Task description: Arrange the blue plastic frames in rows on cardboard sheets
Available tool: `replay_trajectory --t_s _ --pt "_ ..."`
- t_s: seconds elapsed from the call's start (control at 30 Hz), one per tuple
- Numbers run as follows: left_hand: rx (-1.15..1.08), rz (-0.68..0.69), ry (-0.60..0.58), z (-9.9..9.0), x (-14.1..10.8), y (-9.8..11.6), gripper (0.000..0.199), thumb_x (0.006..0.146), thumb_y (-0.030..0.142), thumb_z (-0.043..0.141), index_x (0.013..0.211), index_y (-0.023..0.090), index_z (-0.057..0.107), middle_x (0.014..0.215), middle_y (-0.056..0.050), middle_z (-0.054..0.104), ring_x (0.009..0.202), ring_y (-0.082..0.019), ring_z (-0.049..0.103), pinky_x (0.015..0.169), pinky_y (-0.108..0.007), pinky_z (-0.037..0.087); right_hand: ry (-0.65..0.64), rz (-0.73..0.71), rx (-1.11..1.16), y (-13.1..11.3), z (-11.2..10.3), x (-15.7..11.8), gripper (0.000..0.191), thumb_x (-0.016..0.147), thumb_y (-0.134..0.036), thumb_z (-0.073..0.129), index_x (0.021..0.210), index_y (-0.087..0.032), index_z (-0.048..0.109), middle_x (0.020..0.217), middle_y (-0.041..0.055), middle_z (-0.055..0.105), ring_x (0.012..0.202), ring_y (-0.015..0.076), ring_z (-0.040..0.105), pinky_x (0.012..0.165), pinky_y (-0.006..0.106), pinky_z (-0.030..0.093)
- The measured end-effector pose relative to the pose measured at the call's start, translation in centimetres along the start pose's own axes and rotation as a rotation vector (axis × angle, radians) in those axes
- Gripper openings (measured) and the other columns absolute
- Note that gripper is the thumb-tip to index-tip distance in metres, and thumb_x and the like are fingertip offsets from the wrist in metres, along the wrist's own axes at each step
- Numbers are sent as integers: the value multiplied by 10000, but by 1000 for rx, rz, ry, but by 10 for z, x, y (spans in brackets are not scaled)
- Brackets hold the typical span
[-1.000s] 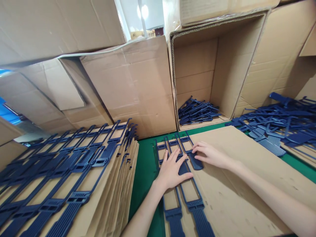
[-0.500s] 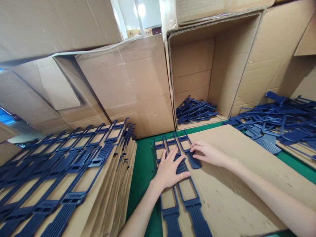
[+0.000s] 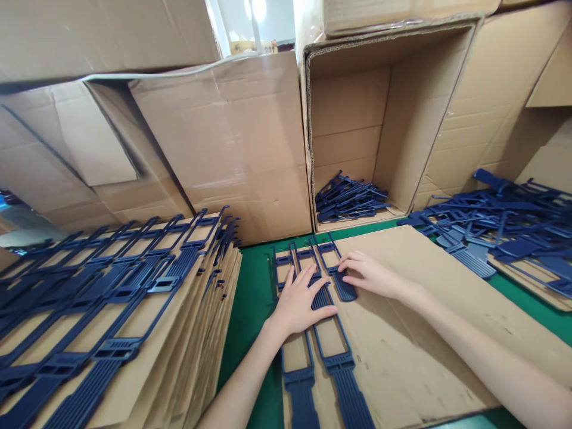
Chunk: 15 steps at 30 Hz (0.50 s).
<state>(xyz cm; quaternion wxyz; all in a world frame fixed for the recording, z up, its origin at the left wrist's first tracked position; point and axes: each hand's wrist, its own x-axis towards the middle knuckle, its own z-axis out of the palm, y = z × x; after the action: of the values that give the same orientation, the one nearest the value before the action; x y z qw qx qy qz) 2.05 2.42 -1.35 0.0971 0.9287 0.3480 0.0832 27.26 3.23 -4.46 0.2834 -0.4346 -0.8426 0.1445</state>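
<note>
Dark blue plastic frames with ribbed ends lie side by side on a cardboard sheet (image 3: 415, 339). My left hand (image 3: 297, 301) rests with fingers spread over two long frames, one of them this frame (image 3: 335, 339). Just to its right, my right hand (image 3: 364, 274) pinches the edge of a shorter-looking blue piece (image 3: 343, 285) that lies on the sheet. The fingertips of my right hand are curled at the piece's upper right side.
At the left stands a tall stack of cardboard sheets (image 3: 210, 322) with blue frames laid on top. An open cardboard box (image 3: 348, 137) behind holds a pile of blue parts (image 3: 351, 198). More blue parts (image 3: 509, 220) are heaped at the right on the green table (image 3: 243, 298).
The view has shifted slightly, so most things sit a little further left. Both hands hold nearly the same places on the blue pieces.
</note>
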Motion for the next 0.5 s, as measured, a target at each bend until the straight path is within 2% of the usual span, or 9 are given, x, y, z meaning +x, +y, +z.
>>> replay_trajectory --t_s 0.5 --pt "8 5 5 0 -1 -1 675 829 698 430 1361 285 446 1514 -102 279 1415 -265 189 1141 -542 49 -1 -6 -11 -3 0 0 128 888 -244 530 982 -199 604 1032 88 572 1018 229 524 898 403 454"
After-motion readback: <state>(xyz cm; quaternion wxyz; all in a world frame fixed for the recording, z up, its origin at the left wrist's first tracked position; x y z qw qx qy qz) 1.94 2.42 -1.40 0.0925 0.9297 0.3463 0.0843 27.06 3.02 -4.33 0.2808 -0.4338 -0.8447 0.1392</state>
